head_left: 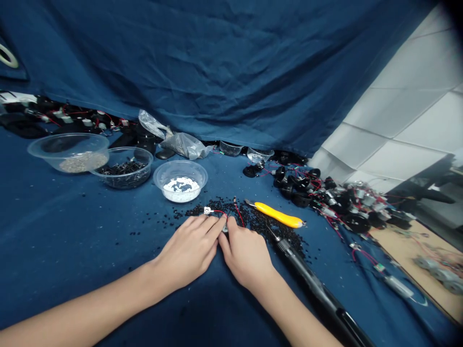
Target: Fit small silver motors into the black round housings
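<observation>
In the middle of the blue cloth, my left hand (191, 243) and my right hand (248, 253) meet with fingertips pressed together. Between them they pinch a small wired part (224, 229), mostly hidden by the fingers. A red wire leads from it to a small pale metal piece (207, 210) at the left. Another red wire (237, 209) rises beside my right index finger. Many tiny black pieces (260, 219) lie scattered just beyond the fingers. Right of my hands are a yellow-handled tool (278, 215) with a metal tip and a black electric screwdriver (313, 279) with a thin bit.
Three clear plastic bowls stand at the left: one with white bits (181, 196), one with black pieces (125, 179), one with greyish bits (54, 153). Plastic bags (186, 144) lie behind. Wired black parts and motors (333, 202) are heaped right, near a tan board (434, 270).
</observation>
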### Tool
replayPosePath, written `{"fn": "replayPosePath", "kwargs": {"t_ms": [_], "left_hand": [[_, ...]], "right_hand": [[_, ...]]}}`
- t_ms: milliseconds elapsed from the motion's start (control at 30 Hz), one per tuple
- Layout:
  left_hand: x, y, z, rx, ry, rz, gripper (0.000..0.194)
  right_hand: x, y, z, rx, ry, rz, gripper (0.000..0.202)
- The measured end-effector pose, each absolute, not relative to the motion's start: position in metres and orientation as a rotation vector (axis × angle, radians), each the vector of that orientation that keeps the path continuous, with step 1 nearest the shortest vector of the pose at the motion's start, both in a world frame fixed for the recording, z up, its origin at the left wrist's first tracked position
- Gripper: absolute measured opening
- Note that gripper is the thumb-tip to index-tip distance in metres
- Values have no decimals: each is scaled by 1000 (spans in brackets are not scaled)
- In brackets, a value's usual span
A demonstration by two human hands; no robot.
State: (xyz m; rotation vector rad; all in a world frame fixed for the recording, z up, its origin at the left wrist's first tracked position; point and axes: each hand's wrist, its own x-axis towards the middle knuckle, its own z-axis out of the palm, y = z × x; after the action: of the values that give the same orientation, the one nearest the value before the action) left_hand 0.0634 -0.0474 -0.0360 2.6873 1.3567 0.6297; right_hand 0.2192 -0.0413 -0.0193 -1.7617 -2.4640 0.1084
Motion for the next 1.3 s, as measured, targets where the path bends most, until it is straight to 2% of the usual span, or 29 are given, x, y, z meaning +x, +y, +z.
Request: {"fn": "replayPosePath", "kwargs": {"t_ms": [433, 633, 833, 933, 1133, 1300], "left_hand": [[64, -52, -43, 2663, 1444, 614, 47], [67, -53, -44, 2647, 1422, 588, 44], [72, -50, -41, 2617, 1363, 617, 52], [68, -44, -37, 2568, 1314, 732, 53], [49, -37, -35, 2469, 1213, 818, 33], [48, -36, -34, 2394, 1181, 912, 19]], "right_hand": [[208, -43, -16, -1827, -2440, 60, 23], [210, -44, -24, -1801, -2405, 158, 21], [228, -36, -26, -1721, -2185, 453, 17], [240, -27, -24, -1599, -1998, 679, 24], [245, -19, -27, -1311, -1665, 1189, 36], [243, -17, -36, -1195, -1497, 1446, 48]]}}
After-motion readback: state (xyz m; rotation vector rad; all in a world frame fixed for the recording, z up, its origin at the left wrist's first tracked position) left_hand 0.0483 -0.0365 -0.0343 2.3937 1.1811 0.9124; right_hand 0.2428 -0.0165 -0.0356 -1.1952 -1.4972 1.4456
